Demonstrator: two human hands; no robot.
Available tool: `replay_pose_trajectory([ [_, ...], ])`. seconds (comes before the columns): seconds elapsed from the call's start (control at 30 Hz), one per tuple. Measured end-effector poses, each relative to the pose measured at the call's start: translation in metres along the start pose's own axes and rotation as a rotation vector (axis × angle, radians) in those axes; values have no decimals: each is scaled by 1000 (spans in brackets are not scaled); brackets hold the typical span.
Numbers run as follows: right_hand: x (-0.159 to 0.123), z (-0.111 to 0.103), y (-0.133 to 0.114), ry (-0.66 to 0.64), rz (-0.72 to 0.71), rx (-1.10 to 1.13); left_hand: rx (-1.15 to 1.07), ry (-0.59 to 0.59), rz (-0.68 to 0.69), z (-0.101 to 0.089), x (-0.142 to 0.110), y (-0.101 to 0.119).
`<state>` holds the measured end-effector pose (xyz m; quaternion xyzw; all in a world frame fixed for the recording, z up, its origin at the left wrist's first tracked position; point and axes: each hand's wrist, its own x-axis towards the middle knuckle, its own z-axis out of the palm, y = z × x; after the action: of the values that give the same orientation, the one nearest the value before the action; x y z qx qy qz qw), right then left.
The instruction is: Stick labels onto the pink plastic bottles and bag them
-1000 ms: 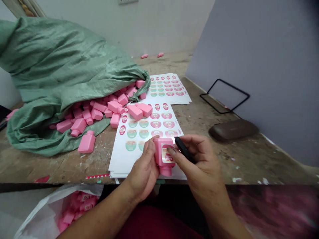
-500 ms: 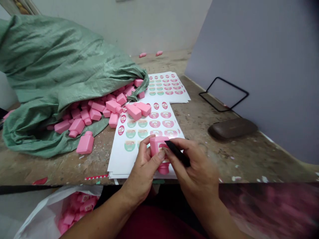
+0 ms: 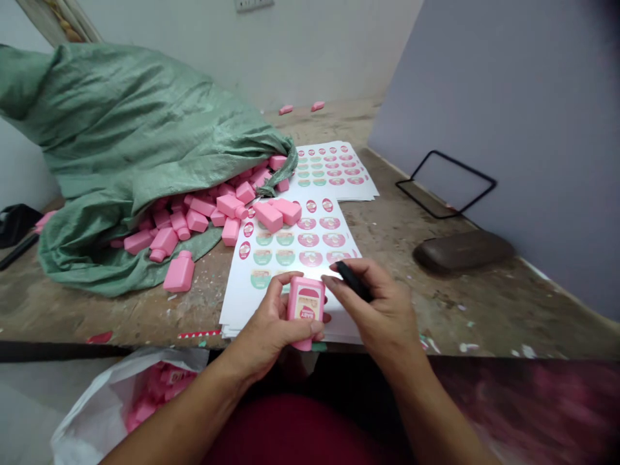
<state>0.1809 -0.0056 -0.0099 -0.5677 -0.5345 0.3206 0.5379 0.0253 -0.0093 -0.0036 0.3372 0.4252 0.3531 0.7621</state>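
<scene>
We show the left hand [image 3: 271, 329], its grip clamped on a pink plastic bottle [image 3: 305, 310] held over a white sheet of printed round labels [image 3: 237, 303]; the right hand [image 3: 382, 310], just beside it, pinches a slim black object [image 3: 353, 281].

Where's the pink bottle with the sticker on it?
The pink bottle is in the left hand, low in the middle of the head view, over the sticker sheet, beside the right hand and its black tool.
</scene>
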Motion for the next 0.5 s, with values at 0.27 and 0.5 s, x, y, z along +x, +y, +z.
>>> replay_pose_trajectory([
  [0.27, 5, -26, 29, 26, 155, -93, 1028, 43, -312, -123, -110, 72],
  [0.5, 12, -25, 33, 103, -41, -165, 1503, 436, 174, -100, -26, 107],
])
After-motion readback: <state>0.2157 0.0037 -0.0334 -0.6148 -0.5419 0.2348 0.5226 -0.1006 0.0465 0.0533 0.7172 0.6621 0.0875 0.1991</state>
